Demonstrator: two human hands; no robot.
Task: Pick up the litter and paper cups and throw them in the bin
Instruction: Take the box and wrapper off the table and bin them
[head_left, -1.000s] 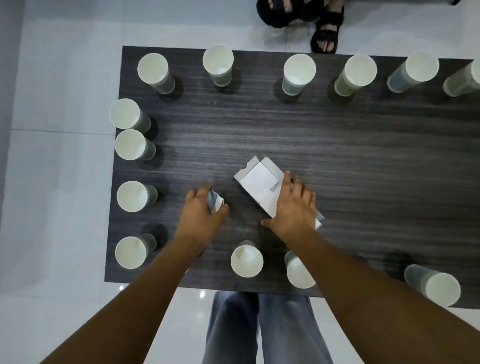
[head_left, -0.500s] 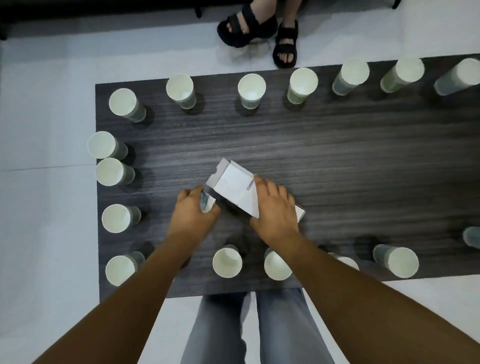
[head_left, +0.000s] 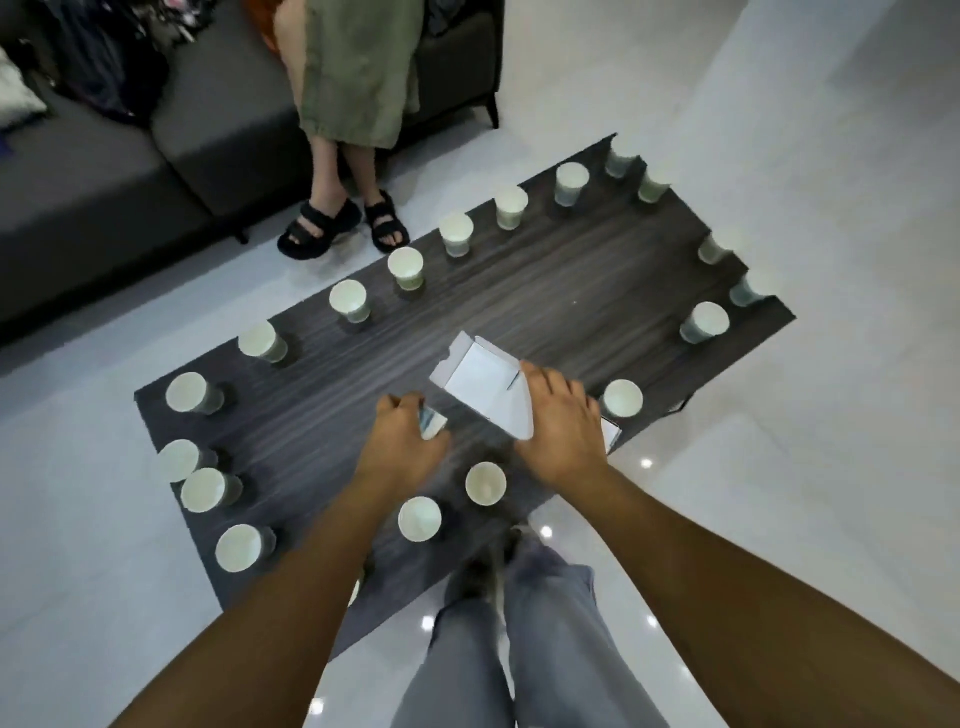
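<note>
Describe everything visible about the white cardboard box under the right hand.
The white cardboard box looks like thin, plain paperboard, flattened or partly collapsed, with an open end flap pointing away from the person. It lies tilted over the dark table near its middle; whether it is lifted cannot be told. The right hand holds its near end, fingers spread over the top. A corner pokes out past the hand.

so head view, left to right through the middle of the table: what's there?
Left hand holding crumpled litter → white box → right hand gripping the box → paper cup at the table edge.

no readable text, labels or signs
</note>
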